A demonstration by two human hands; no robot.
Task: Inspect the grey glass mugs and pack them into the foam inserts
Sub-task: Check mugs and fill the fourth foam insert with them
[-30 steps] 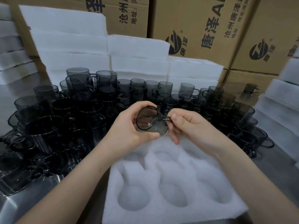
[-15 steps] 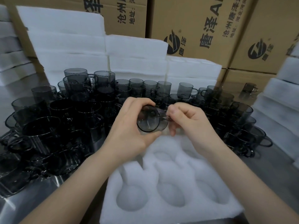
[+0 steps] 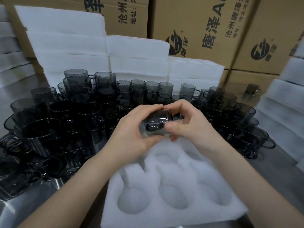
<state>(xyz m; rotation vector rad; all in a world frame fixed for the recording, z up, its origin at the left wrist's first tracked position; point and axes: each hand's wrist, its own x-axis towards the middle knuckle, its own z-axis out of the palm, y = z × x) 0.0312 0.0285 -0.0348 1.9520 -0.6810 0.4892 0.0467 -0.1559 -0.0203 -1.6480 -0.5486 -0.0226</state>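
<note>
Nearest me, the white foam insert [image 3: 166, 178] lies on the steel table [image 3: 32, 209]. The frame cuts its near edge, and I can't see the far pockets under the hands. Above the insert, the left hand [image 3: 134, 130] curls round one grey glass mug [image 3: 153, 120] while the right hand [image 3: 195, 129] grips its other side, thumb by the handle. Fingers cover much of the glass. Half a second ago its mouth faced me; now it lies sideways, handle towards me. Beyond, the crowded grey mugs [image 3: 79, 112] merge darkly, then stacked foam sheets [image 3: 65, 45], then printed cartons [image 3: 205, 22] cropped at the top.
</note>
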